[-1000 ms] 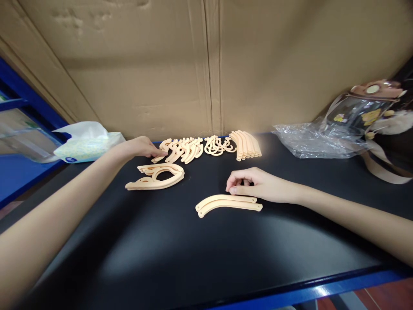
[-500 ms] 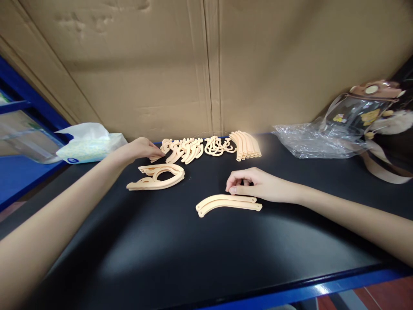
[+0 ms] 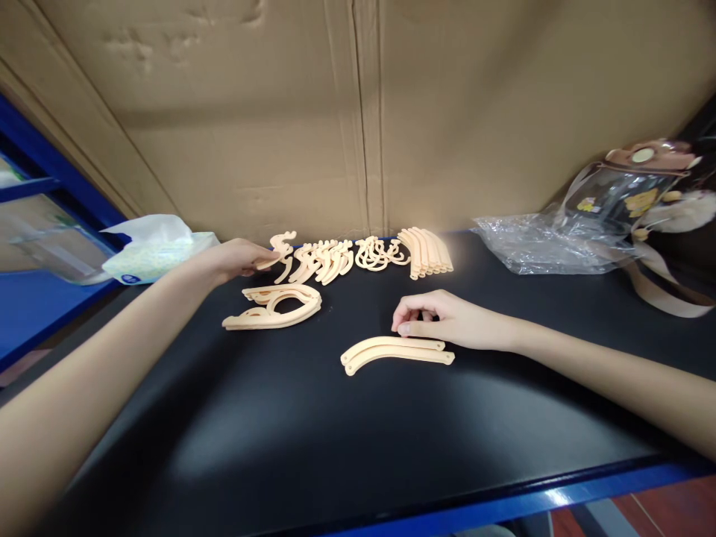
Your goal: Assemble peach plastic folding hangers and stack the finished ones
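Note:
At the far left, my left hand (image 3: 240, 259) pinches a cream plastic hanger piece (image 3: 283, 240) with a wavy, hooked end; part of it is hidden by the fingers. Just right of it lies a row of similar notched pieces (image 3: 324, 261). A folded cream hanger (image 3: 274, 309) rests on the table nearer to me. My right hand (image 3: 430, 317) rests with loosely curled fingers and no object visible in them. Directly in front of it, two curved cream strips (image 3: 397, 353) with holes at their ends lie side by side.
Cream hooks (image 3: 374, 255) and a stack of curved strips (image 3: 425, 252) line the back of the black table (image 3: 313, 447). A tissue pack (image 3: 159, 253) stands left. Clear plastic wrap (image 3: 537, 242) and a strapped bottle (image 3: 620, 194) sit right. Cardboard (image 3: 251, 112) rises behind.
My left hand has drawn slightly left with a hanger piece, which now stands apart from the row's left end. The right hand and the two strips stay in place.

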The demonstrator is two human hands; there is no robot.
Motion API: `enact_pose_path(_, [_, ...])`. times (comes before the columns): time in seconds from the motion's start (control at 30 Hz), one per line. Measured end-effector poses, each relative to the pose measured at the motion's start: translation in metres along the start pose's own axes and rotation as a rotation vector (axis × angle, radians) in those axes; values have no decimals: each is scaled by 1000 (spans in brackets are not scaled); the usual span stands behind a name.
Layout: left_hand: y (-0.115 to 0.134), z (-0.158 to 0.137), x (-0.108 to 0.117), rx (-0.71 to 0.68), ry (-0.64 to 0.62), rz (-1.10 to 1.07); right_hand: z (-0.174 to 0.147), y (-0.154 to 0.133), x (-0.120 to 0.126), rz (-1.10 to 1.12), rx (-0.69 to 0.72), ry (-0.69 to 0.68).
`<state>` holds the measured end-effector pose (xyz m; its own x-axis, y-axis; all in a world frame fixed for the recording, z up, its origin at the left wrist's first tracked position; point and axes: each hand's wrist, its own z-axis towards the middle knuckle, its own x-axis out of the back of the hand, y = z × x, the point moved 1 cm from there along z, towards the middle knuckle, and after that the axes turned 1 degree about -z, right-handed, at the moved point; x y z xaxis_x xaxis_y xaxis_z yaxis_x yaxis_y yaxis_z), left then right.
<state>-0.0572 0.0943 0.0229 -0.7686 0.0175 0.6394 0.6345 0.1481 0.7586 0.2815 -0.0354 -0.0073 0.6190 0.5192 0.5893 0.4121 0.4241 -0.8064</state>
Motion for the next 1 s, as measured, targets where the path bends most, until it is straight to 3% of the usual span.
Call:
enact_pose_path(0.13, [0, 3, -9, 107, -48, -44, 1, 0, 0, 4, -3, 1])
enact_pose_path(0.5, [19, -12, -15, 39, -75, -108, -1, 0, 0, 1, 12, 1])
enact_pose_path(0.77, [36, -51, -25, -197, 12, 61, 1, 1, 1, 22, 8, 8])
enact_pose_path(0.87, [45, -79, -43, -274, -83, 69, 3, 5, -2, 154, -28, 83])
enact_pose_path(1.0, [51, -112, -72, -421, -363, 85, 5, 11, -5, 327, -41, 290])
